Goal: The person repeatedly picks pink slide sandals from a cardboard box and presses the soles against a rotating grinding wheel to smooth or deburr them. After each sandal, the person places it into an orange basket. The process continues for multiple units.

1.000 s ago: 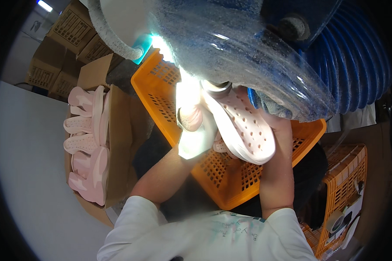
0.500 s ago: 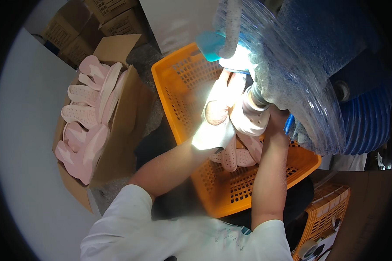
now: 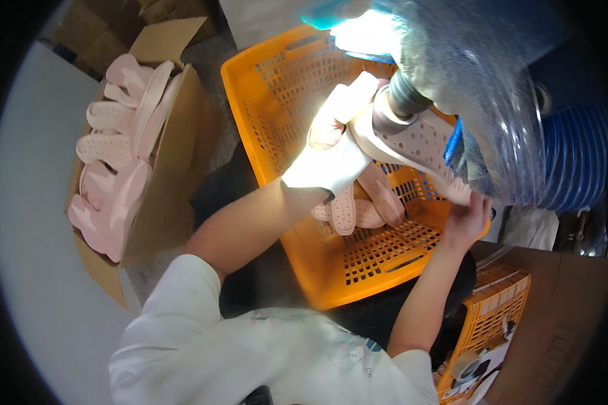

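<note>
A pale pink slipper (image 3: pixel 422 150) with a dotted footbed is stretched between my two hands above an orange basket (image 3: pixel 304 280). My left hand (image 3: pixel 338 135), in what looks like a white glove and washed out by a bright lamp (image 3: pixel 365 34), is closed on the slipper's left end. At the lower right end, the fingers of my bare right hand (image 3: pixel 469 219) grip the other tip. A dark cylindrical machine head (image 3: pixel 407 94) meets the slipper near my left hand; whether it touches cannot be made out. Several pink slippers (image 3: pixel 344 212) lie in the basket beneath.
On the left, an open cardboard box (image 3: pixel 172 162) is filled with pink slippers (image 3: pixel 111 155). Clear plastic sheeting (image 3: pixel 479 88) and a ribbed blue hose (image 3: pixel 571 162) hang at the upper right. Another orange basket (image 3: pixel 493 324) holding a tape roll (image 3: pixel 466 368) stands at lower right.
My right hand has moved out to the right, and the slipper has turned so its dotted footbed shows. My left hand stays on the slipper's other end. The whole view has shifted slightly.
</note>
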Available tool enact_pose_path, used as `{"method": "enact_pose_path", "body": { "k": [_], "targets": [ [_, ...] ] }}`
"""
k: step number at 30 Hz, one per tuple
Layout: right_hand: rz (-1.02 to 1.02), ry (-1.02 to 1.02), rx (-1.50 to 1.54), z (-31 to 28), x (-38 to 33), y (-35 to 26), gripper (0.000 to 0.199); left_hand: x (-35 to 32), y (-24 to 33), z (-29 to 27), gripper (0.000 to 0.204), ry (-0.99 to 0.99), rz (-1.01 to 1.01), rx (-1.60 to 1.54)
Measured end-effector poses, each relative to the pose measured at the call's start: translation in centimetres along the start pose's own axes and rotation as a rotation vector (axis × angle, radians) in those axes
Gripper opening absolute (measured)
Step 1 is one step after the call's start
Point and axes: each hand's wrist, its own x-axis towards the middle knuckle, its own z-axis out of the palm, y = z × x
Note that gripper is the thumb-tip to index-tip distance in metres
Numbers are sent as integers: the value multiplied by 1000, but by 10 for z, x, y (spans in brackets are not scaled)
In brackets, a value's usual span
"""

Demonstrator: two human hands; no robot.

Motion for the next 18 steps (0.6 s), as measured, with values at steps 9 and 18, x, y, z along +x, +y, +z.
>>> {"method": "enact_pose_path", "body": {
  "k": [9,18],
  "targets": [
    [275,-443,-344,-14,-200,-44,94,-11,-6,16,31,-77,22,-691],
    [439,-495,-117,77,-178,-50,88,-6,-1,11,30,-67,-10,-612]
  ]
}}
